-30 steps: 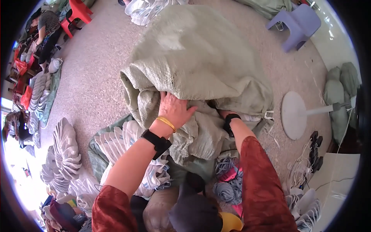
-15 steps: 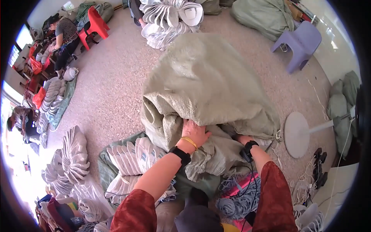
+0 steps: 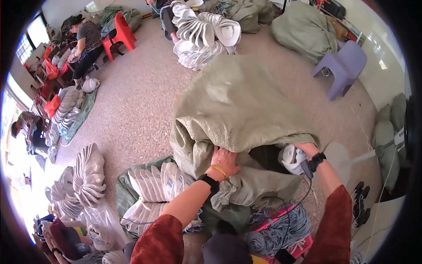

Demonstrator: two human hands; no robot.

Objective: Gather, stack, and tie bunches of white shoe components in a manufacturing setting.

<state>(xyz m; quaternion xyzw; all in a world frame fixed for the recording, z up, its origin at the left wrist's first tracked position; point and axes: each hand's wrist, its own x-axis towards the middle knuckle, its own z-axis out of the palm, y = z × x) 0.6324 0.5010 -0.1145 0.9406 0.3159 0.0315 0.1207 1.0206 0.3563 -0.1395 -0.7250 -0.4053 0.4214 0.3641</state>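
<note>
Left hand (image 3: 225, 160): fingers spread, pressing flat on the rolled rim of the big grey-green woven sack (image 3: 239, 110), not gripping. Right hand (image 3: 303, 147) reaches into sack mouth; fingers hidden, grip cannot be told. Sack lies on the speckled floor (image 3: 140, 101), its mouth beside stacked white pieces (image 3: 154, 182) on green sheet.

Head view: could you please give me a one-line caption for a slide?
Left hand presses the rim of a large green woven sack; right hand reaches into its mouth.

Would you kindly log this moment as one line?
left hand: pressing on green woven sack | right hand: reaching into sack mouth, mostly hidden | white stacked pieces: beside sack
</note>
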